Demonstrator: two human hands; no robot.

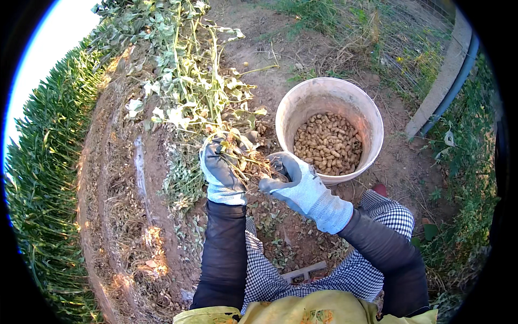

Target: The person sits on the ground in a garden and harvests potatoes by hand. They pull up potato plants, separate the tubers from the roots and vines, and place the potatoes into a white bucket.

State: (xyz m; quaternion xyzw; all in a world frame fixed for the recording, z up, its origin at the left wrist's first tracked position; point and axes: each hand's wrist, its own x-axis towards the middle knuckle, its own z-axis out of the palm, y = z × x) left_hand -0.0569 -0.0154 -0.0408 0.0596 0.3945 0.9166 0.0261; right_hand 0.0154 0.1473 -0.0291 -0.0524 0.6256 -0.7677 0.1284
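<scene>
My left hand (223, 168), in a grey-coated white knit glove, is closed around the root end of a peanut plant (206, 85). Its pale stems and wilted leaves stretch away beyond the hand. Thin brown roots (253, 164) stick out to the right of my left palm. At these roots is my right hand (289, 176), gloved the same way, its thumb and fingers curved. Whether a pod sits between its fingertips is hidden. Just beyond my right hand stands a whitish plastic bucket (330, 87), partly filled with peanuts in their shells (328, 141).
Wilted peanut plants (133, 24) lie piled at the far left. A concrete post (441, 77) with a blue pipe (457, 87) leans into view at right. Tall green crops (48, 162) line the left side. Between my legs is a grey slatted piece (304, 272) on the soil.
</scene>
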